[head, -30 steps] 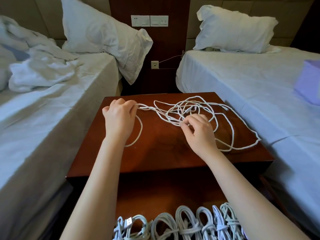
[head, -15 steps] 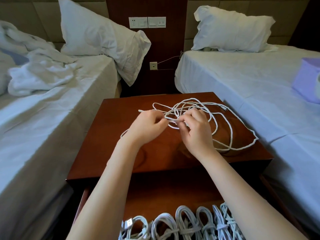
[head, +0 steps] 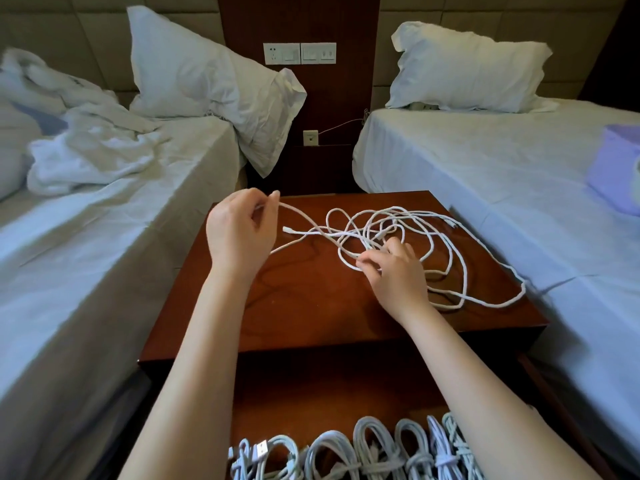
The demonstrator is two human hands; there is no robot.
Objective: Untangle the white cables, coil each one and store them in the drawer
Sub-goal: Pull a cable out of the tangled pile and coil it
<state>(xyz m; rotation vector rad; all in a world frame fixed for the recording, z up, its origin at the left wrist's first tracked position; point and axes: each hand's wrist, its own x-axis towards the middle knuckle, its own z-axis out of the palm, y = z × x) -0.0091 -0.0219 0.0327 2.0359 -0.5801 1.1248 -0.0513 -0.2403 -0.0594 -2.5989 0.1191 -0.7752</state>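
A tangle of white cables point(head: 446, 237) lies spread over the right half of the dark wooden nightstand top point(head: 311, 306). My left hand point(head: 239, 233) is lifted above the top's left rear part and pinches one cable strand between thumb and fingers; the strand runs from it down into the tangle. A loose plug end point(head: 286, 230) lies just right of that hand. My right hand point(head: 394, 268) rests on the tangle's near left side, its fingertips curled round a strand. Several coiled white cables point(head: 363, 452) lie side by side in the open drawer point(head: 294, 396) below.
A bed with rumpled white bedding point(head: 86, 157) and a pillow stands to the left. Another bed point(head: 502, 174) with a pillow is on the right, a purple box point(head: 616, 174) on it. Wall sockets point(head: 299, 53) sit on the panel behind the nightstand.
My left hand has moved left and up away from my right hand, drawing a strand out of the tangle. My right hand has dropped lower onto the pile.
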